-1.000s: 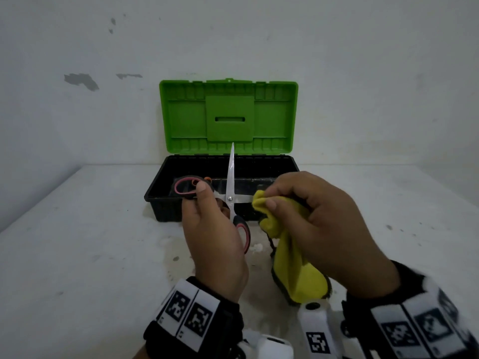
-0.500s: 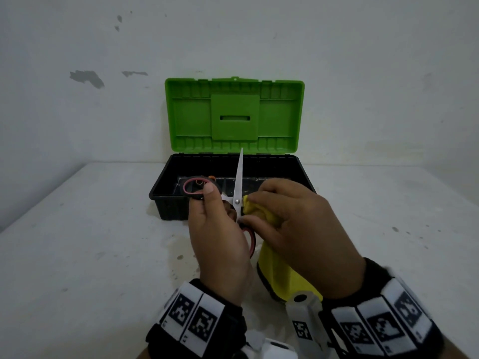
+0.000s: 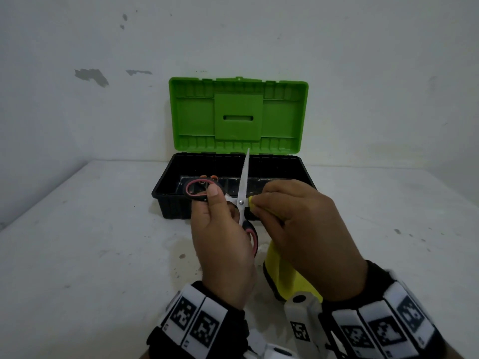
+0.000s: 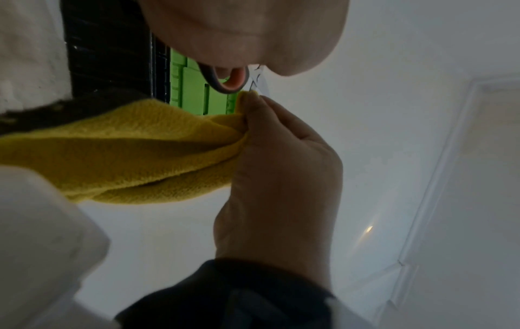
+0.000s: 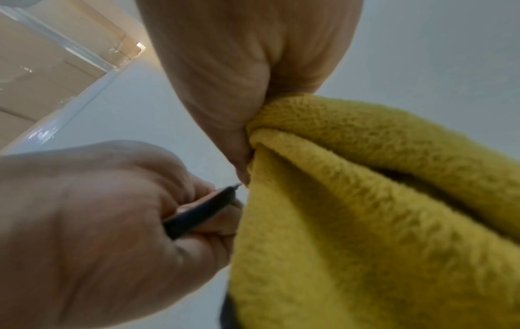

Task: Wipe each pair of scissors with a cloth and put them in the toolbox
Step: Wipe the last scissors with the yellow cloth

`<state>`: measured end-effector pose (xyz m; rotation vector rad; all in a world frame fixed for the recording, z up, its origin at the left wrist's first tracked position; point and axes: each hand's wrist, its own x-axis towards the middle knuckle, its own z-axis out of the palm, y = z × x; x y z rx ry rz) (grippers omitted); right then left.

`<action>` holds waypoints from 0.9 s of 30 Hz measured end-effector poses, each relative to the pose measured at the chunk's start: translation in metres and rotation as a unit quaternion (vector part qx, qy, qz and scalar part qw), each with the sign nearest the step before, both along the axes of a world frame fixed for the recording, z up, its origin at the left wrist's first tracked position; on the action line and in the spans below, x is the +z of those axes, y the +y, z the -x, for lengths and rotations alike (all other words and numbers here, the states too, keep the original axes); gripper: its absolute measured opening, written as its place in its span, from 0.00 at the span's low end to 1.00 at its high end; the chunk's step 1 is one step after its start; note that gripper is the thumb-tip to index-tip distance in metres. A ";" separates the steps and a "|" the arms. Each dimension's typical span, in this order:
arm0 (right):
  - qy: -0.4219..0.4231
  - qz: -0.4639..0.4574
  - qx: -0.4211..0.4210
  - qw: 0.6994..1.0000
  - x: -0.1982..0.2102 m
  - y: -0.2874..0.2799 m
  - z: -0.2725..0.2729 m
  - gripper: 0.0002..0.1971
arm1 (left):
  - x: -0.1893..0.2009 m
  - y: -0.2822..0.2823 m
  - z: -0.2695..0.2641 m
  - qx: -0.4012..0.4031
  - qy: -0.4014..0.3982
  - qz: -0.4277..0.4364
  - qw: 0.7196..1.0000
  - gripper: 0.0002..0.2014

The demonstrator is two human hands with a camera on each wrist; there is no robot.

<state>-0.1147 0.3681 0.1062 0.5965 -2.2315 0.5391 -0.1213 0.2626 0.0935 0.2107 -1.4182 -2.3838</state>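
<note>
My left hand [image 3: 217, 213] grips a pair of scissors [image 3: 244, 177] by its black, red-lined handles [image 3: 197, 190], spread wide. One blade points straight up in front of the toolbox. The other blade runs right and is hidden under my right hand [image 3: 267, 203], which pinches a yellow cloth [image 3: 285, 275] round it, close against the pivot. The rest of the cloth hangs below that hand. In the left wrist view the cloth [image 4: 126, 151] bunches at my right fingertips [image 4: 253, 104], beside a handle loop [image 4: 225, 83]. In the right wrist view my left hand [image 5: 98, 222] clasps the dark handle [image 5: 199, 213].
The toolbox [image 3: 171, 206] stands at the back of the white table, black base open and green lid [image 3: 237, 115] upright against the wall. Orange-tipped handles [image 3: 208, 177] show inside it. Bare stained tabletop [image 3: 90, 242] lies left and right.
My right hand has slid the cloth leftward along the sideways blade until it reached the pivot. The left hand kept its hold on the open scissors.
</note>
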 end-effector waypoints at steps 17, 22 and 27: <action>0.010 0.025 0.022 0.999 0.000 -0.007 -0.007 0.04 | -0.003 -0.003 0.001 -0.007 -0.004 0.050 0.999 0.18; 0.003 0.017 -0.010 1.000 -0.004 0.008 -0.005 0.02 | 0.005 -0.009 -0.001 0.009 -0.017 0.040 0.999 0.19; -0.010 0.047 -0.014 0.999 -0.004 0.010 0.000 0.03 | 0.010 -0.011 0.004 0.002 -0.025 0.049 0.998 0.16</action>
